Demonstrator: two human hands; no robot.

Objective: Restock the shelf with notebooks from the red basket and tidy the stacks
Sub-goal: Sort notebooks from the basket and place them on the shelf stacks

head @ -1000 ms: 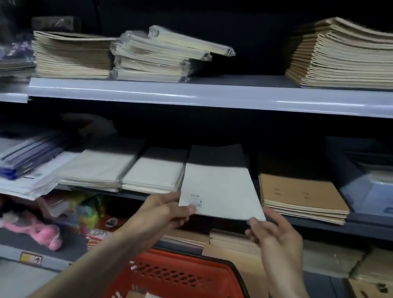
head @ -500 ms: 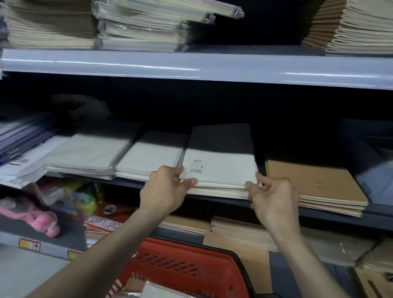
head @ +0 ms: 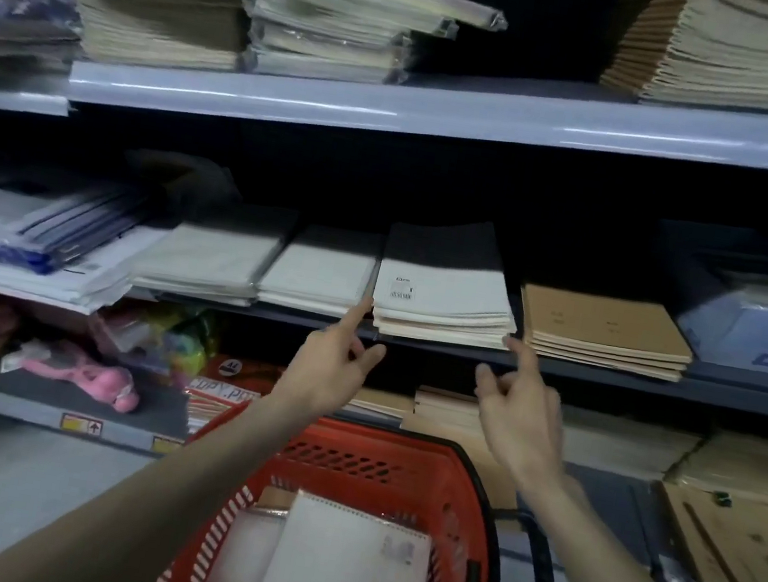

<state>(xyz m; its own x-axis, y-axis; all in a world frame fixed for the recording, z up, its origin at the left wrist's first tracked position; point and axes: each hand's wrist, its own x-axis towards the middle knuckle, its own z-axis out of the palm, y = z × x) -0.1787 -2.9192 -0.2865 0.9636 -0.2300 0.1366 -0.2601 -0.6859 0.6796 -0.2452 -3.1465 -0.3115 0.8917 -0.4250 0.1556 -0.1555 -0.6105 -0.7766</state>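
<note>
Head view. The stack of white-covered paper notebooks with a barcode label on top (head: pixel 440 299) is lying on the grey metal middle shelf (head: pixel 608 374). A second white notebook stack (head: pixel 320 273) is sitting just beside it on the left, and a brown kraft-cover notebook stack (head: pixel 603 326) just beside it on the right.

The left hand (head: pixel 330 372) is reaching up, index fingertip (head: pixel 361 310) touching the stack's near left corner, other fingers loosely curled, holding nothing. The right hand (head: pixel 522 416) is mirroring it at the near right corner. Its index fingertip (head: pixel 513 347) is at the edge, but blur is hiding whether it is touching or just off. That hand is also holding nothing.

The red plastic basket (head: pixel 331 462) is sitting near and low, below both hands. A white spiral-bound notebook (head: pixel 351 565) is lying on top inside it, with more items underneath too blurry to name.

Step, as a judgement: tidying, squaring the labelled stack from both front corners. The near edges are looking slightly stepped. The next move is probably calling for light inward nudges until the edges line up, then one hand dropping to the basket for the spiral notebook. That one is looking unlike these stacks, so it likely needs another spot.
</note>
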